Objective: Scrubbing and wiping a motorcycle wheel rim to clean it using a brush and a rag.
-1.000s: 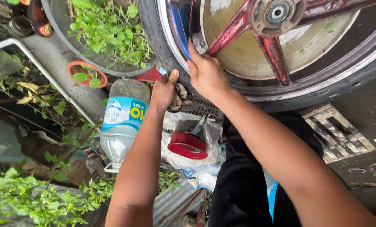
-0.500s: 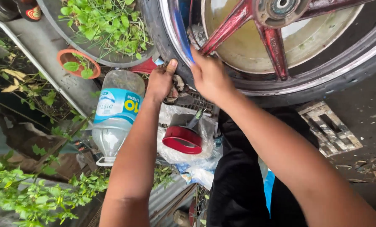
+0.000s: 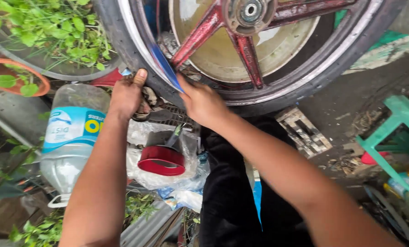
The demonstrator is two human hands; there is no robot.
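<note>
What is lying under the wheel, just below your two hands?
Below the tyre, a red round tin sits on a clear plastic bag, with a metal grate above it and a large water bottle alongside. The hands and tyre hide the rest.

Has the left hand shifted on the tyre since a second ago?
No. The left hand grips the tyre at the same spot, just above the big water bottle.

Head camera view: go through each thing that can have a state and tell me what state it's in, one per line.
Black tyre on red-spoked wheel: gripped by both hands.
Left hand: closed on the tyre's edge.
Right hand: pressed against the rim.
Big clear plastic water bottle: lying on its side.
Round red tin: open, inside a clear plastic bag.
Orange pot: holds a small plant.
</note>
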